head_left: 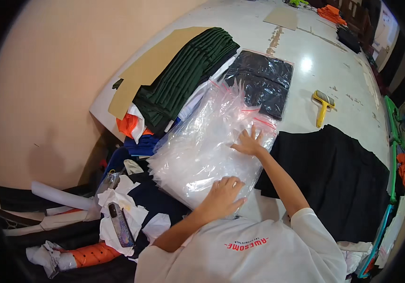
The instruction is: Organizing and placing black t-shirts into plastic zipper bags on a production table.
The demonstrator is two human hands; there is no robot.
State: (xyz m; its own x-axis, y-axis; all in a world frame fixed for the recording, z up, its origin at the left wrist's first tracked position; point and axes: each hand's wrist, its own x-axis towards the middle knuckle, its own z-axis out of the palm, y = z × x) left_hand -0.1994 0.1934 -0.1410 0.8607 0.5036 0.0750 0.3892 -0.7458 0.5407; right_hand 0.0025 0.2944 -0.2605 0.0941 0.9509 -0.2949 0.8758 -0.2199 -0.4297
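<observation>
A thick, uneven pile of clear plastic zip bags (197, 146) with red seal strips lies before me on the table. My right hand (248, 143) rests on its right part just below the red strips, fingers spread. Lower down, near the front edge of the pile, my left hand (223, 194) lies on the plastic with its thumb apart and its fingers slightly bent. Neither hand grips anything. Past the pile's far end is a clear bag packed with folded black cloth (261, 80). Black fabric (329, 177) is spread to the right of my right forearm.
Folded dark green garments (188, 75) are stacked at the left beside brown card (153, 56). A yellow-handled lint roller (324, 106) lies on the white table (306, 42). At lower left are a phone (121, 225) on white scraps and an orange roll (96, 254). Orange cloth (330, 15) sits far back.
</observation>
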